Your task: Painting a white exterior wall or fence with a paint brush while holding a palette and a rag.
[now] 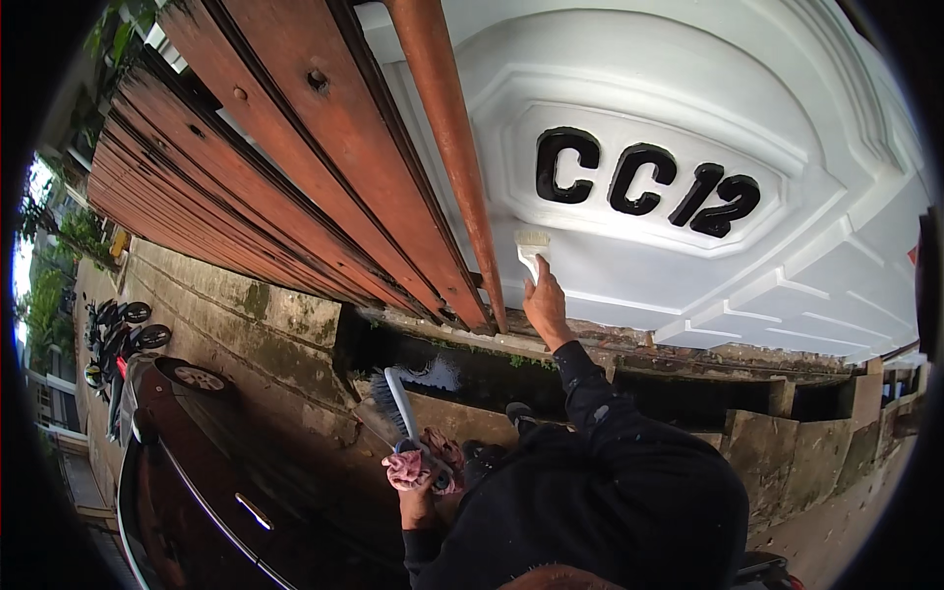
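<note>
My right hand (547,307) is closed round the white handle of a flat paintbrush (532,244). Its pale bristles point up at the white wall (629,261), close to or against it, just right of a brown post (452,138). Lower left, my left hand (421,489) is closed on a pink patterned cloth (405,470) and a scrub brush (401,401). The scrub brush has a light grey back and dark bristles, and it stands up out of the hand. Part of the left fingers is hidden by the cloth.
Black raised characters (644,179) sit in a moulded panel on the wall. A reddish-brown slatted gate (324,128) runs to the left. Below lies an open drain (442,364) with dark water and concrete edges. A dark car (216,472) and motorcycles (123,329) stand at the left.
</note>
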A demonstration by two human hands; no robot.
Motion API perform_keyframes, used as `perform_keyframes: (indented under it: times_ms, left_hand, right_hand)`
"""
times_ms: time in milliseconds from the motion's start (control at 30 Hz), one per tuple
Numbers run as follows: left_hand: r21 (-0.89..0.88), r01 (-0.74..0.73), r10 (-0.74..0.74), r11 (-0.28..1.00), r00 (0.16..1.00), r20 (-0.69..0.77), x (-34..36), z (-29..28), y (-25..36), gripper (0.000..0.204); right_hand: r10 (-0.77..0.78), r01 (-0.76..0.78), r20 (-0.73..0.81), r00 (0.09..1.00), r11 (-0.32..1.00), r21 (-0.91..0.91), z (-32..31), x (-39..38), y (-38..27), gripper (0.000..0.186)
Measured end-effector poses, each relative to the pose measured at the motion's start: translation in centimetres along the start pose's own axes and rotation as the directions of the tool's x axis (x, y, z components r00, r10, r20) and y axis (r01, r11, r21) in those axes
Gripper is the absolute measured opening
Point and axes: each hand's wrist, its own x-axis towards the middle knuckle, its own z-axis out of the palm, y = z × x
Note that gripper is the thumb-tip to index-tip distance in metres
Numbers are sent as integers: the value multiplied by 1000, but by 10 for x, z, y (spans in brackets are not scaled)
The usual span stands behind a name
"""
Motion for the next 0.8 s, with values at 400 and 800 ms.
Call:
perform_keyframes:
  times_ms: [400, 800]
  left_hand:
    - [-158, 176, -181, 972, 983, -14, -11, 17, 21, 40]
    - [-149, 221, -221, 964, 975, 13, -7, 27, 28, 44]
  right_hand:
    - [310, -235, 32, 950, 648, 724, 11, 17, 28, 21]
    - [587, -527, 348, 731, 161, 835, 35, 52, 17, 15]
